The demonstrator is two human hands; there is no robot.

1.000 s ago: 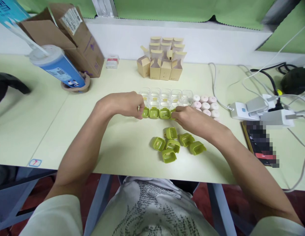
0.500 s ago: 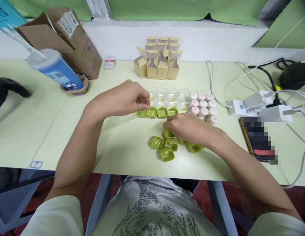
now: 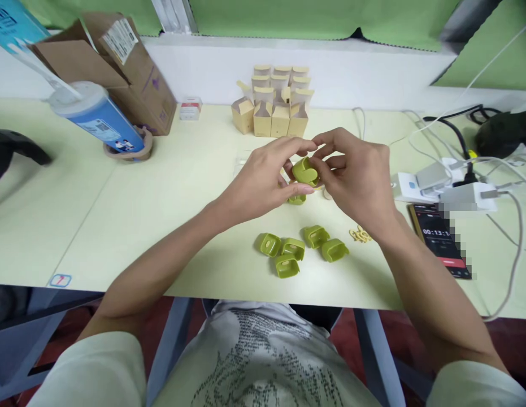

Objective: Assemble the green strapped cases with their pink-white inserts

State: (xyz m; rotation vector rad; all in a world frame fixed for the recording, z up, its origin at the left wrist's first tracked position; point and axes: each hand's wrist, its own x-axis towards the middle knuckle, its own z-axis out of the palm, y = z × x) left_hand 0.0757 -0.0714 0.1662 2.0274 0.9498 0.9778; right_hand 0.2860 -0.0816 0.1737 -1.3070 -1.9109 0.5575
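Between my two hands, raised over the middle of the table, is a small green plastic case [image 3: 305, 172]. My left hand [image 3: 274, 172] grips it from the left, with the thumb beneath and fingers above. My right hand [image 3: 356, 178] pinches its right side. Several similar green cases [image 3: 293, 249] lie open side up on the table below the hands. Another green case [image 3: 296, 199] shows just under the held one. A small pile of yellow ring-like pieces [image 3: 360, 234] lies by my right wrist. My hands hide most of the clear cases and pale round pieces behind them.
Small open cardboard boxes [image 3: 280, 118] stand in rows against the wall. At the left are a large carton [image 3: 148, 85] and a blue cup [image 3: 104, 124]. A power strip [image 3: 409, 187] with cables and a phone [image 3: 440, 240] lie at the right.
My right hand has lifted a green case from the loose group and brought it up. My left hand has moved right to meet it, and both now hold the case.
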